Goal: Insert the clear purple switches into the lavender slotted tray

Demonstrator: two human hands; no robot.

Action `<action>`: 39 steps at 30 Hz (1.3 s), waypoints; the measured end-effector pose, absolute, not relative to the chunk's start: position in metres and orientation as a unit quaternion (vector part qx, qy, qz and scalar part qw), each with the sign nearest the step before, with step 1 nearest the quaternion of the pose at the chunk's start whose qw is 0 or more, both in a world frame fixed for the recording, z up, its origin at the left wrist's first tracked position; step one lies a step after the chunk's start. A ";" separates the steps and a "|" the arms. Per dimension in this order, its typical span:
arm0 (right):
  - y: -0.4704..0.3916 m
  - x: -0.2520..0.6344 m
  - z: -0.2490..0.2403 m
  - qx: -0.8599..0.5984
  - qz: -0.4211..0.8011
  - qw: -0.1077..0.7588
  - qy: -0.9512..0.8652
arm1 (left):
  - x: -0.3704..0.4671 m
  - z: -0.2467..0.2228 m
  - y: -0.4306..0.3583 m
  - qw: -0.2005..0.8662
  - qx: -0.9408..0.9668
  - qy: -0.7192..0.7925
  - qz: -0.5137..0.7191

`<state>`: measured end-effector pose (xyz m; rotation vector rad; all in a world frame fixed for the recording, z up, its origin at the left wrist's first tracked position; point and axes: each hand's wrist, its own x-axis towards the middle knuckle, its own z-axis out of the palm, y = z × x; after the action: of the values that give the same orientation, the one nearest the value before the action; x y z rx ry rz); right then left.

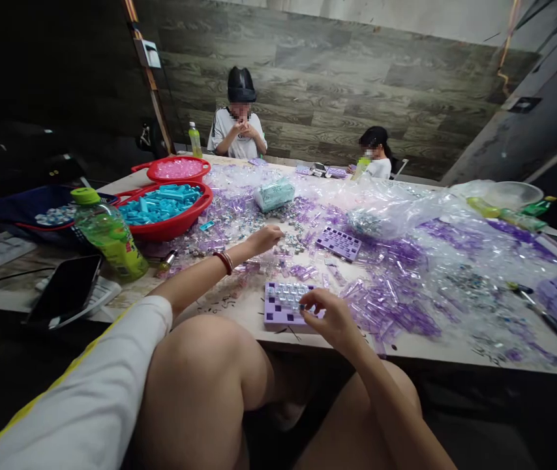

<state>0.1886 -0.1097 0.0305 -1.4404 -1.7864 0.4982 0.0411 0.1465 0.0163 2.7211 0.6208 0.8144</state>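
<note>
A light purple tray with square holes (272, 317) lies at the table's near edge, part of it filled with small clear pieces (291, 295). My right hand (325, 314) is over the tray's right side, thumb and forefinger curled together at the clear pieces; what they hold is too small to name. Farther forward, my left hand (266, 239) reaches over a scatter of small metallic and clear parts (294, 243), its fingers drawn together and their tips hard to make out. A second purple tray (340, 243) rests beyond, to the right.
Red baskets hold blue pieces (161, 203) and pink pieces (179, 168). A green bottle (109, 235) and a phone (66, 290) are at left. Purple strips (391, 300) and plastic bags (391, 202) spread rightward. Two people (239, 134) sit across the table.
</note>
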 end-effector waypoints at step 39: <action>-0.094 0.139 0.003 -0.495 0.172 0.365 -0.770 | -0.025 0.006 0.000 0.619 0.679 0.202 0.340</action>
<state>0.1390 -0.0938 0.0025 -1.2735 -1.9793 0.4422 -0.0254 -0.0005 0.0058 1.5619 0.4657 0.7819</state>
